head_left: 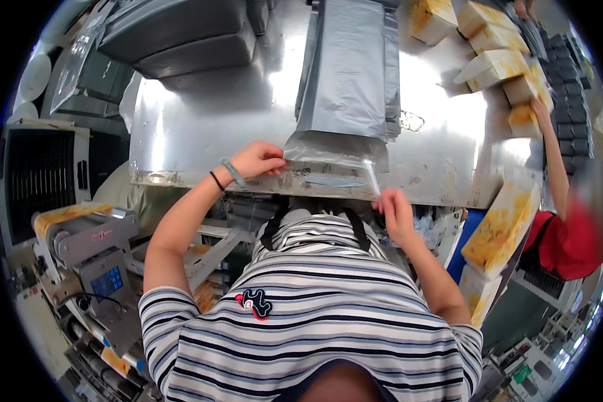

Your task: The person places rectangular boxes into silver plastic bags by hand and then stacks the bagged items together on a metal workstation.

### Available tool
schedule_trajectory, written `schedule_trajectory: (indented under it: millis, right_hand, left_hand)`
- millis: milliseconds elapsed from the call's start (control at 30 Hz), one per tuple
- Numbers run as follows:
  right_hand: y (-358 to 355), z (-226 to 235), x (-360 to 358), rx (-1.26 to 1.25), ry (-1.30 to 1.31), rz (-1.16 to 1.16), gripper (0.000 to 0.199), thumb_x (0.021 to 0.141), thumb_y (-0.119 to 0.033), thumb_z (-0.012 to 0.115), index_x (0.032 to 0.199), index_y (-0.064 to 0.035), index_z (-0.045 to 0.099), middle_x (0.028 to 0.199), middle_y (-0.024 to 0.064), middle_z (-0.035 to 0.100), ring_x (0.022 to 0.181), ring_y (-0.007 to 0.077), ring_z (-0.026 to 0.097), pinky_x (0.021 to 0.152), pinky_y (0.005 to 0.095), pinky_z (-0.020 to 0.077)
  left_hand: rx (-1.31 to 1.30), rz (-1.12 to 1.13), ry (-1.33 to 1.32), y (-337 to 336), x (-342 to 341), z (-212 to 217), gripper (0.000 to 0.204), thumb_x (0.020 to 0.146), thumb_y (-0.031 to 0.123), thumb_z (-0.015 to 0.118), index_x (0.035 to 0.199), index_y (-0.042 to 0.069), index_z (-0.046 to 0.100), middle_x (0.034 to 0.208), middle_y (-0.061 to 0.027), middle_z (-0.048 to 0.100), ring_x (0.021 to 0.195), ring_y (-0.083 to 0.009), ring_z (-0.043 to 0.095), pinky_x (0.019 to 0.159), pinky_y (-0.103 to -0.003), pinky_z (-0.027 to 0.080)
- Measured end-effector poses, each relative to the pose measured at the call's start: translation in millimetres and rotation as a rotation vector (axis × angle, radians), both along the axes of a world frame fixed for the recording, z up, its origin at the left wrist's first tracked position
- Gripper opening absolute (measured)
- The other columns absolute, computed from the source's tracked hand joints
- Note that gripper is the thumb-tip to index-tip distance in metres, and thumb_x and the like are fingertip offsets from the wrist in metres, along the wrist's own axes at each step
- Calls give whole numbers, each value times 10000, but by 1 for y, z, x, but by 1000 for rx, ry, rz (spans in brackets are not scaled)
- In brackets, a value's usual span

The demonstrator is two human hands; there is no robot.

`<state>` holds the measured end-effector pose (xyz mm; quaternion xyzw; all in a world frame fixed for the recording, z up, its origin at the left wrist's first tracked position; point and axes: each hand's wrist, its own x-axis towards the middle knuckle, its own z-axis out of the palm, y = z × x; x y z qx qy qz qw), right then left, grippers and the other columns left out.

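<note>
A silver-grey plastic mailing bag [348,80] lies flat on top of a stack of similar bags, its clear flap [335,149] toward me at the table's front edge. My left hand [258,163] is closed, thumb and fingers pinching the flap's left corner. Closed too, my right hand [396,213] sits just past the table edge, near my body. A thin, clear strip [371,178] runs from its fingertips up to the flap's lower right part. The strip is slightly blurred.
Large grey wrapped bundles [187,40] stand at the far left of the metal table [208,127]. Several white-and-yellow boxes [492,70] are at the far right, where another person's arm [555,154] reaches. A machine with a small screen [106,281] stands at my left.
</note>
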<state>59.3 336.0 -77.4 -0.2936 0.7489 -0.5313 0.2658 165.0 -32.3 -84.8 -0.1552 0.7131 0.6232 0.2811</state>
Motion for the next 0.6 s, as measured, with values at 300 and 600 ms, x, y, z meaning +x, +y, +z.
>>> schedule_trajectory:
  millis: [300, 600]
  right_hand:
    - [-43, 62, -88, 285, 1291, 103, 368, 752, -10, 530, 1095, -108, 619, 1189, 48, 581, 1171, 254, 504, 1022, 406, 370]
    - [-63, 16, -128, -146, -254, 167, 98, 846, -177, 638, 865, -92, 682, 880, -22, 633, 901, 112, 541, 812, 286, 420]
  left_hand:
    - [-1485, -599, 1360, 6, -56, 57, 472, 783, 76, 612, 1247, 136, 549, 1371, -54, 467, 1299, -225, 394, 1073, -387, 308]
    - [-607, -13, 1242, 5, -34, 15, 181, 848, 72, 610, 705, -39, 598, 1032, -125, 619, 674, -249, 618, 546, -314, 484]
